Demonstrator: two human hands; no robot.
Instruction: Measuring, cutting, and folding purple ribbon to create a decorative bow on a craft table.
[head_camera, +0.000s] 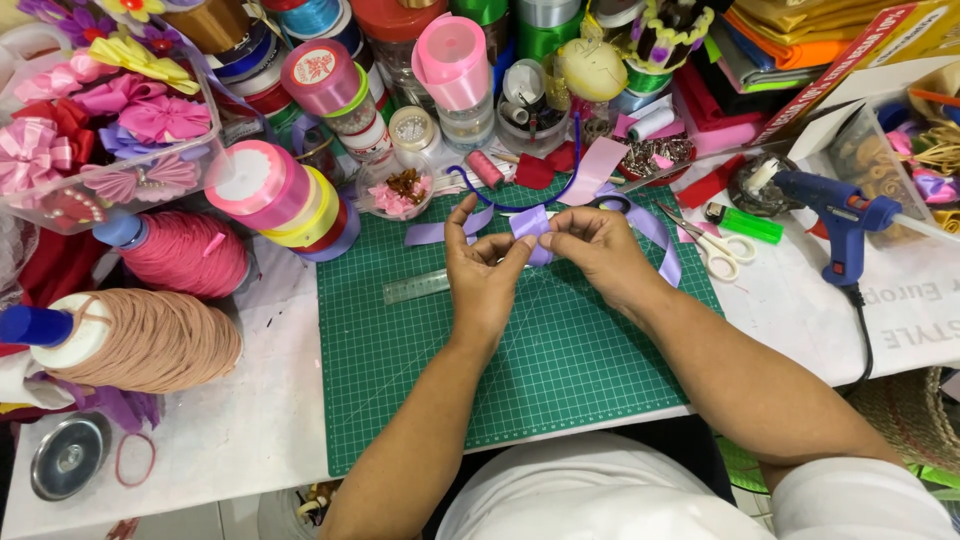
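Two hands meet over the green cutting mat (560, 370), both pinched onto one short piece of lavender ribbon (532, 222): the left hand (487, 275) has thumb and fingers closed on its lower edge, and the right hand (598, 250) has its grip clenched on the same piece from the other side, folding it between the fingertips. More lavender ribbon trails away right across the mat. Just beneath the left hand lies a clear ruler (417, 287). Behind the hands sit a small clear cup of pink trimmings (397, 192) and a blue cord (510, 205). Right of the mat on the white surface (230, 420) lie scissors (712, 245), a green lighter (745, 225) and a blue glue gun (835, 215). Left of it stand ribbon rolls (280, 195) and two big thread cones, pink (185, 255) and tan (140, 340)
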